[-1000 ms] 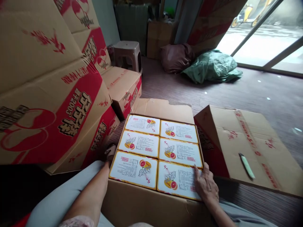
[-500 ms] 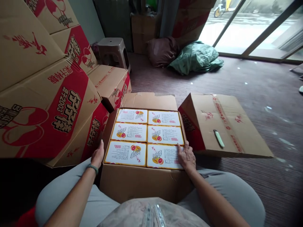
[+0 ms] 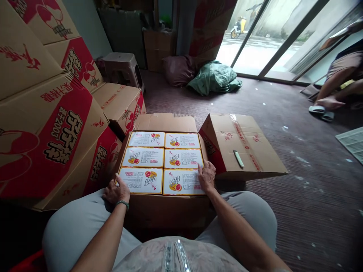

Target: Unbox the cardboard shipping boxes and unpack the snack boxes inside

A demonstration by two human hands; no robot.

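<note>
Between my knees stands an open cardboard box (image 3: 167,211), filled with several white cartons (image 3: 143,157) that have yellow edges and grapefruit pictures. My left hand (image 3: 117,190) grips its near left edge, the thumb on the rim and the other fingers down the outside, partly hidden. My right hand (image 3: 207,176) holds the right edge, with fingertips resting by the near right carton. The back flap (image 3: 166,121) of the box is folded outward.
Printed cardboard boxes (image 3: 65,132) are stacked at left. A taped box (image 3: 227,132) at right carries a pale-green utility knife (image 3: 238,159). Behind are a plastic stool (image 3: 120,62), a green sack (image 3: 215,77) and a dark sack (image 3: 178,70). Another person (image 3: 346,71) sits by the glass door.
My left hand has moved from beside the box onto its near left edge. The right hand stays at the right edge. The view has turned right, bringing the other person into sight.
</note>
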